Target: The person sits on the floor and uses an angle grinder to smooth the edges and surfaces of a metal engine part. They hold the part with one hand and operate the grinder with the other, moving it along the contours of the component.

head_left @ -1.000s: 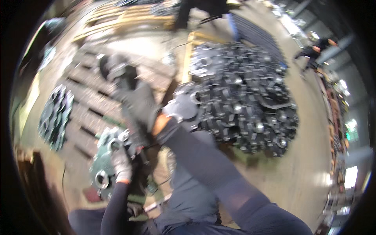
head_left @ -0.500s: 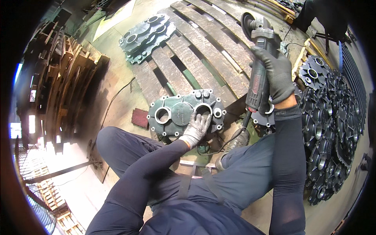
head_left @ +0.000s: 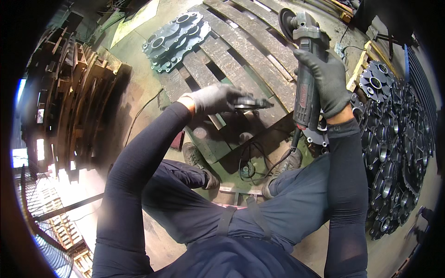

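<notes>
My right hand (head_left: 328, 82), in a dark glove, is wrapped round the body of an angle grinder (head_left: 303, 99). The grinder stands nearly upright, its disc (head_left: 287, 24) at the far end and its cord running down from the near end. My left hand (head_left: 211, 98), in a pale glove with dark fingers, grips a dark metal housing cover (head_left: 252, 103) above the near edge of the wooden pallet (head_left: 227, 60). The cover is tilted so that a rim and bolt bosses show, and the rest is shadowed and blurred. The grinder is apart from the cover.
Several grey housing covers (head_left: 176, 41) lie stacked at the pallet's far left. A large heap of dark castings (head_left: 394, 148) stands to my right. Wooden pallets (head_left: 81, 102) are piled on the left. A looped cord (head_left: 252, 148) and a reddish block (head_left: 177, 141) lie near my feet.
The housing cover has been lifted from its flat place before my knees, and my left hand has risen with it, tilting it. My right hand still holds the grinder, nearly unmoved. My left knee has lowered.
</notes>
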A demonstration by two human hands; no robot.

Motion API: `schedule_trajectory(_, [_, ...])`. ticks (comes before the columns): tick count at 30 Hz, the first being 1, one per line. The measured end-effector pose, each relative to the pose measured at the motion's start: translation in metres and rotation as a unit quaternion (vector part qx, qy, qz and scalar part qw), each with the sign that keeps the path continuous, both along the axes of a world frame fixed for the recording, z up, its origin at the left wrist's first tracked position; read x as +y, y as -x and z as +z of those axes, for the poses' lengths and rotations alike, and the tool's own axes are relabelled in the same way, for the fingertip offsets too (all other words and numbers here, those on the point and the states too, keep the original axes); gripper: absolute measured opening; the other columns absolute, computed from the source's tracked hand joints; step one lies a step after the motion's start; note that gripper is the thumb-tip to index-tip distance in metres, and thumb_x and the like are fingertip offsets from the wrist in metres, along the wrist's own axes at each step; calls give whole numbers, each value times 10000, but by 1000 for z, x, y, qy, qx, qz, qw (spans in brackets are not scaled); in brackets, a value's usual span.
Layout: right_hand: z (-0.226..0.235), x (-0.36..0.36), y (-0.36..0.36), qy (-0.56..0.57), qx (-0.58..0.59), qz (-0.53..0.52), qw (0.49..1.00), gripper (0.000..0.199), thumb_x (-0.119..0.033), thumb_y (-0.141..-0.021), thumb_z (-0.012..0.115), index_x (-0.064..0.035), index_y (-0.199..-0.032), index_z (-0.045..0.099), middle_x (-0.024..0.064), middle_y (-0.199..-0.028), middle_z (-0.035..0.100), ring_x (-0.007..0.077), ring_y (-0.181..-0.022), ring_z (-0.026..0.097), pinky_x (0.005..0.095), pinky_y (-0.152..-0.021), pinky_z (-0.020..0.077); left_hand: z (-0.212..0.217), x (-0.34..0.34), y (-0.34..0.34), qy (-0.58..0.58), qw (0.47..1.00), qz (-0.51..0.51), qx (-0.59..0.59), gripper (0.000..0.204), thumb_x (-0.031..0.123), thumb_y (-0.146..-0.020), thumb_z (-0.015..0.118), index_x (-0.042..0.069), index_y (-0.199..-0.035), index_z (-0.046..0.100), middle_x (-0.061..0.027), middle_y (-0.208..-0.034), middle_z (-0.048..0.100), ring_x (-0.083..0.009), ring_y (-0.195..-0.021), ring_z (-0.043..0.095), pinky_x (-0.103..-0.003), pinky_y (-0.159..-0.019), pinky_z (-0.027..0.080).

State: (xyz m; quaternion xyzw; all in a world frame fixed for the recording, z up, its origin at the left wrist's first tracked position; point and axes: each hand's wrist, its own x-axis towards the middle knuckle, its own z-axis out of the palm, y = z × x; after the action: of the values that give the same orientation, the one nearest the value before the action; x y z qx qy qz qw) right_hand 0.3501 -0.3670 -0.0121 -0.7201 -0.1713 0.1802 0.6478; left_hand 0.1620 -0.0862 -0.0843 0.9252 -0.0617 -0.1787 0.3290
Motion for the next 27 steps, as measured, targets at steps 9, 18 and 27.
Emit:
schedule_trajectory(9, [-4, 5, -3, 15, -5, -28, 999, 503, -349, -883, 974, 27, -1126, 745, 89, -905, 762, 156, -704, 730, 327, -626, 605, -66, 64, -102, -168, 959, 212, -81, 548, 339, -1015, 693, 156, -1531, 670, -243, -1385, 760, -418, -1262, 745, -476, -1090, 580])
schedule_trajectory(18, [1, 6, -5, 64, -27, 0, 998, 602, -394, -905, 958, 50, -1225, 707, 108, -953, 776, 160, -740, 769, 301, -645, 634, -132, 69, -25, -207, 947, 228, -91, 566, 429, -1054, 720, 116, -1522, 671, -217, -1449, 726, -427, -1314, 707, -502, -1142, 548])
schedule_trajectory(27, [6, 15, 17, 65, -17, 22, 997, 467, -369, -919, 950, 11, -1119, 767, 59, -886, 757, 132, -727, 708, 305, -652, 586, -148, 62, 9, -284, 945, 127, -104, 554, 348, -933, 813, 89, -1406, 689, -168, -1413, 689, -366, -1362, 629, -522, -1171, 467])
